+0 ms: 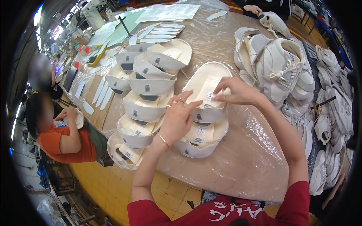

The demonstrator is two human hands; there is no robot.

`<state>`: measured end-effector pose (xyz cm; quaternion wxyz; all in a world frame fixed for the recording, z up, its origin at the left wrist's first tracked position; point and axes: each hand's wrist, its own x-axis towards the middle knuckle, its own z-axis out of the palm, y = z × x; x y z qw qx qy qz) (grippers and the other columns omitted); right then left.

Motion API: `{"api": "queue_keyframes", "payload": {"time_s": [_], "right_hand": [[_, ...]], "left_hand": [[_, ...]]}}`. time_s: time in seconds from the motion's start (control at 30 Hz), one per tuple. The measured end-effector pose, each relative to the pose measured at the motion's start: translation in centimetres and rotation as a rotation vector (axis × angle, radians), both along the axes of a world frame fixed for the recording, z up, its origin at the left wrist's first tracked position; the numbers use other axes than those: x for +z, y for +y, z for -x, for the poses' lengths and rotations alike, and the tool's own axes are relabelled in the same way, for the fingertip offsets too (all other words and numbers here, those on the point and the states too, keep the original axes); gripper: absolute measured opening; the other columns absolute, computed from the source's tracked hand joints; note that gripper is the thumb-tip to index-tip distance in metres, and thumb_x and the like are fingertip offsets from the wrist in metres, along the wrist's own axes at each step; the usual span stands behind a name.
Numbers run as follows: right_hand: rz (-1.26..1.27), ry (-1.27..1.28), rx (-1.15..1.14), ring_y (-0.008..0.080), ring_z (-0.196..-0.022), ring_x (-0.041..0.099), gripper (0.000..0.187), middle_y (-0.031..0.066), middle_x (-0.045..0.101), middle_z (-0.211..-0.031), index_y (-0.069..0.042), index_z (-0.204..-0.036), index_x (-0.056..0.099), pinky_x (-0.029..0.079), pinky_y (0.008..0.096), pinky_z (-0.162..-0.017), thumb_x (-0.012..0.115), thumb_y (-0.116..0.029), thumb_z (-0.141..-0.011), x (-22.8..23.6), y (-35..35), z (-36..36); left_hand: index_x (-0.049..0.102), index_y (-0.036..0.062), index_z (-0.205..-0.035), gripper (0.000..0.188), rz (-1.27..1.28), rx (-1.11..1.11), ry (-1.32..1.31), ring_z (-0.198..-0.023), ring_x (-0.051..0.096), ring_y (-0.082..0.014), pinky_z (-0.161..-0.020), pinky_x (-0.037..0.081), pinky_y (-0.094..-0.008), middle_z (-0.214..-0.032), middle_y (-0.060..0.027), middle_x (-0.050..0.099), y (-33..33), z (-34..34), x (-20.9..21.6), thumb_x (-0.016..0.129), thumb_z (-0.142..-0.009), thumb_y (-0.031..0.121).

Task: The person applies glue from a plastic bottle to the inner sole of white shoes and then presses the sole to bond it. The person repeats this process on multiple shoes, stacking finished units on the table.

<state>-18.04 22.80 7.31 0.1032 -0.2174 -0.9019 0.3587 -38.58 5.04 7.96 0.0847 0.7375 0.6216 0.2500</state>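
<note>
A cream shoe upper (203,75) lies on top of a short stack in front of me, its lining and a small printed label (209,95) showing. My left hand (176,118), with rings and a bracelet, is at the upper's near left edge, fingers apart. Over the inside of the same upper, my right hand (233,92) has its fingertips pinched together beside the label. A small pale bit shows at those fingers, too little to name. Beneath sits another upper (201,148) with labels inside. To the left, overlapping rows of similar uppers (145,111) spread over the table.
Finished-looking cream sneakers (281,71) are piled at the right, with more shoes (332,105) beyond. Pale cut pieces (160,32) and sheets (167,13) lie at the back. A person in orange (62,141) works at the left; another person's hand (253,9) holds a shoe at the far side.
</note>
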Motion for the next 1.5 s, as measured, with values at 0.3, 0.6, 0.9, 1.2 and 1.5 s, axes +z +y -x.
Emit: {"api": "queue_keyframes", "payload": {"time_s": [0.3,0.6,0.9,1.2,1.5], "right_hand": [[0.125,-0.535,0.357,0.0242,-0.078,0.068,0.025,0.0127,0.072,-0.081,-0.005,-0.089,0.076,0.052,0.0356,-0.070,0.076,-0.027,-0.077,2.2,-0.1,5.4],[-0.092,-0.808,0.357,0.0251,-0.083,0.069,0.028,0.0086,0.073,-0.088,-0.010,-0.087,0.077,0.053,0.0370,-0.071,0.082,-0.031,-0.070,-1.4,0.3,6.3],[0.259,-0.417,0.210,0.0253,-0.091,0.066,0.052,0.0107,0.066,-0.095,-0.010,-0.122,0.057,0.053,0.0372,-0.074,0.072,-0.017,-0.073,-1.6,1.5,4.9],[-0.085,-0.433,0.471,0.0284,-0.085,0.065,0.035,0.0131,0.068,-0.087,-0.014,-0.116,0.058,0.050,0.0405,-0.075,0.058,-0.017,-0.081,-2.1,2.3,8.7],[0.593,-0.449,0.430,0.0149,-0.086,0.059,0.048,0.0042,0.064,-0.090,-0.013,-0.133,0.051,0.047,0.0317,-0.076,0.062,-0.014,-0.086,-3.1,3.2,7.1]], "left_hand": [[0.069,0.0147,-0.109,0.040,0.057,-0.059,-0.022,-0.124,0.049,-0.0295,-0.112,0.026,-0.0496,-0.131,-0.0107,0.055,-1.9,-1.6,0.1,0.056,-0.075,-0.003],[0.068,0.0105,-0.110,0.030,0.412,-0.215,-0.076,-0.104,0.061,-0.0268,-0.105,0.031,-0.0397,-0.118,-0.0150,0.066,2.3,-1.9,1.9,0.048,-0.087,0.011],[0.059,0.0039,-0.115,0.045,0.864,-0.427,-0.046,-0.107,0.063,-0.0291,-0.095,0.045,-0.0377,-0.113,-0.0176,0.065,7.8,1.9,1.0,0.028,-0.100,0.033],[0.057,0.0019,-0.109,0.043,0.885,-0.380,-0.112,-0.106,0.058,-0.0294,-0.097,0.042,-0.0352,-0.113,-0.0147,0.061,6.1,1.9,0.7,0.027,-0.101,0.032],[0.056,0.0073,-0.112,0.042,0.894,-0.361,0.036,-0.104,0.058,-0.0398,-0.096,0.042,-0.0431,-0.115,-0.0182,0.061,6.3,1.6,1.7,0.026,-0.099,0.034]]}}
